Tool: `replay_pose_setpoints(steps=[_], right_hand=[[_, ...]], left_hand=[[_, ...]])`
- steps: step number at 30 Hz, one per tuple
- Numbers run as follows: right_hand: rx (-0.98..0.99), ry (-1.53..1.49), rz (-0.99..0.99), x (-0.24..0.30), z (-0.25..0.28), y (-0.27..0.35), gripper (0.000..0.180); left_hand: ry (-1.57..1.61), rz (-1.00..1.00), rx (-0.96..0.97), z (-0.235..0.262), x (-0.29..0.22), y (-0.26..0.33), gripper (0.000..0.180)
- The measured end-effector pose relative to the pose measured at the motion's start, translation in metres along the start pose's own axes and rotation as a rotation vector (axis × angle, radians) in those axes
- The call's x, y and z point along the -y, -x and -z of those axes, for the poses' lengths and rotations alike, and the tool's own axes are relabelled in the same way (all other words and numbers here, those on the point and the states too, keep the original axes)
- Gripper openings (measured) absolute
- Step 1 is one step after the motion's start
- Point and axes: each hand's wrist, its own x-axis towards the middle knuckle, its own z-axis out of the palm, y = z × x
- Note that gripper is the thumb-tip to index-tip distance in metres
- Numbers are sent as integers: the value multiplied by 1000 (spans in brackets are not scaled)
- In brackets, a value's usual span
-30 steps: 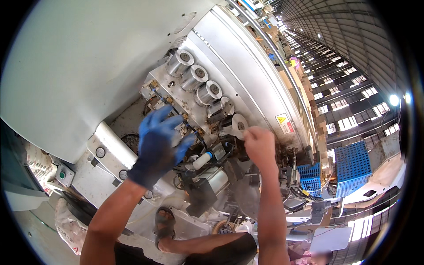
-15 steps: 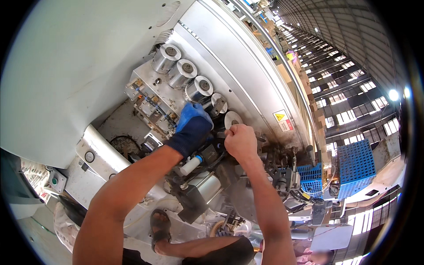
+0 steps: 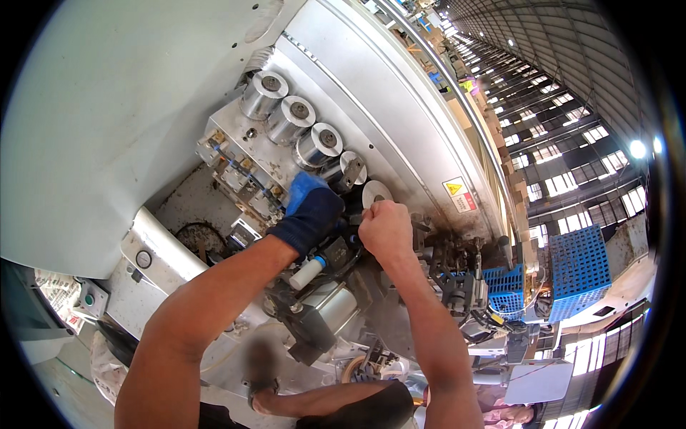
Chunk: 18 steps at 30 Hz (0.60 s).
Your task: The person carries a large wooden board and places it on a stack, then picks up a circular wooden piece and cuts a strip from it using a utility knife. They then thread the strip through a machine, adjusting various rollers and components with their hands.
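My left hand [image 3: 312, 203], in a dark blue glove with a lighter blue coating, bends its fingers down into the machine beside the lower metal rollers. Its fingertips are hidden, as is anything they grip. Bare and curled into a fist, my right hand [image 3: 386, 230] is just below the lowest roller's pale end disc [image 3: 376, 193]; what it closes on cannot be made out. Above my hands, shiny rollers with bolted ends stand in a slanting row, among them a top roller [image 3: 264, 95] and a middle roller [image 3: 319, 146]. A white cylinder with a blue ring [image 3: 309, 272] lies below my left wrist.
A large pale cover [image 3: 121, 121] rises at the left, and a silver panel [image 3: 386, 93] slopes along the right. Brackets and cables [image 3: 464, 293] crowd the space right of my forearm. Blue perforated crates [image 3: 579, 272] stand farther right. My sandalled foot [image 3: 263, 365] is below.
The view has shifted slightly. My left hand sits a little lower against the rollers, while my right hand keeps nearly the same place. My foot is blurred by motion.
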Motion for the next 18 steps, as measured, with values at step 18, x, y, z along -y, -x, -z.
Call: replay_pose_setpoints(steps=[18], right_hand=[[67, 14, -108, 6, 6, 3, 20]], left_hand=[[180, 133, -30, -26, 2, -11, 20]])
